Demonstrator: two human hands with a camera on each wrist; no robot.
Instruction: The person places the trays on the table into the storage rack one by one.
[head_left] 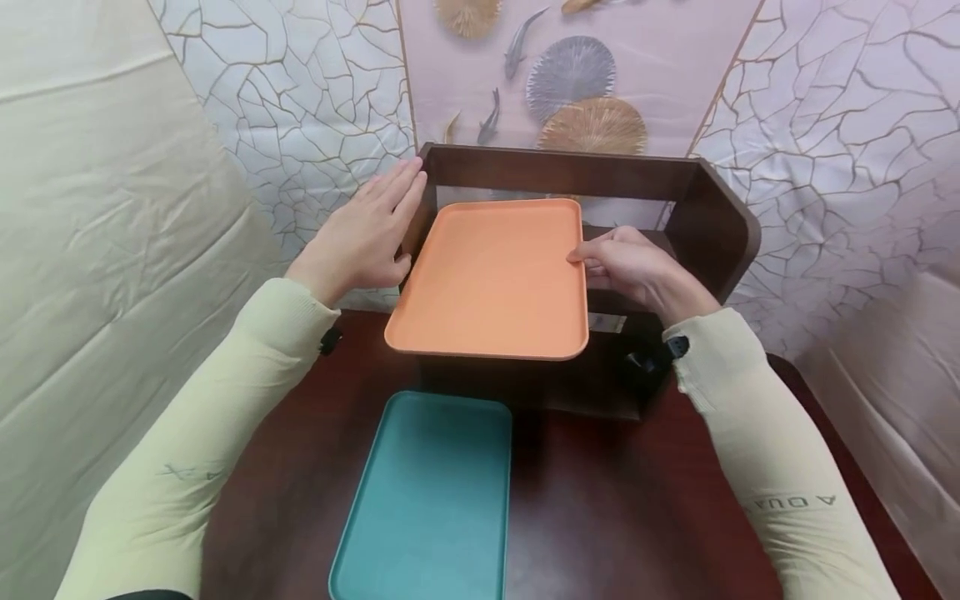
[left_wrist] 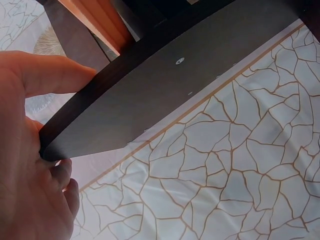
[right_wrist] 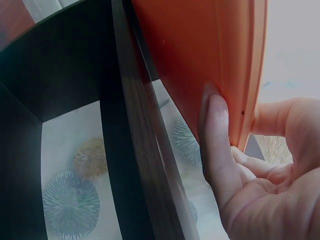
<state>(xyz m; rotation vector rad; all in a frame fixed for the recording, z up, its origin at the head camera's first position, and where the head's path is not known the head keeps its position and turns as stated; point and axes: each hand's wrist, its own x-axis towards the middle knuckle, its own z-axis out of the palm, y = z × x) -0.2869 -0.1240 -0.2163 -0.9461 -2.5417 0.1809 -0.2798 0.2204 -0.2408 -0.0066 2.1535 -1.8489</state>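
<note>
While the teal tray (head_left: pixel 431 500) was laid flat on the table (head_left: pixel 600 500), the orange tray (head_left: pixel 495 283) was held above and beyond it, its right edge pinched between thumb and fingers of the right hand (head_left: pixel 633 265). The left hand (head_left: pixel 367 225) was set, fingers together, against the side panel (left_wrist: pixel 165 85) of the dark shelf unit (head_left: pixel 562 169). The work was judged partly done: release of the orange tray appeared outstanding, and the teal tray was untouched.

table (head_left: pixel 592 508), dark red-brown | teal tray (head_left: pixel 427 500) flat on it | brown shelf (head_left: pixel 562 171) seemingly standing behind, base shadowed
</note>
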